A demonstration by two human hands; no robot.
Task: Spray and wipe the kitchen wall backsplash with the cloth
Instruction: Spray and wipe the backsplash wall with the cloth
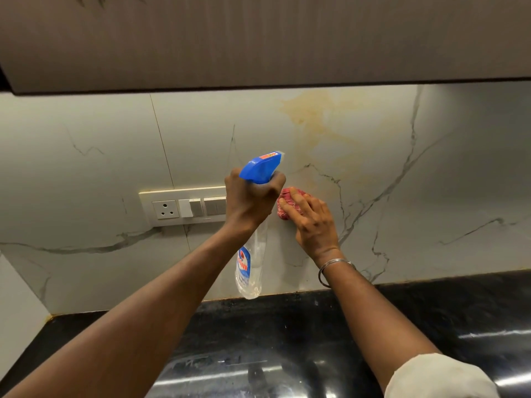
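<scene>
stained backsplash (373,156); clear spray bottle (251,261), cloth (285,203)

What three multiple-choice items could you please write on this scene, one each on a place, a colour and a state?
1. Where is the cloth relative to the spray bottle?
A. left of it
B. right of it, against the backsplash
C. beneath its base

2. What colour is the bottle's trigger head?
A. green
B. blue
C. yellow

3. What is the left hand doing?
A. hanging empty
B. lying flat on the backsplash
C. gripping the bottle's neck

Key: 1 B, the right hand presses the pink cloth to the backsplash right of the bottle; 2 B, the head is plainly blue; 3 C, its fingers curl round the neck just below the head.
</scene>
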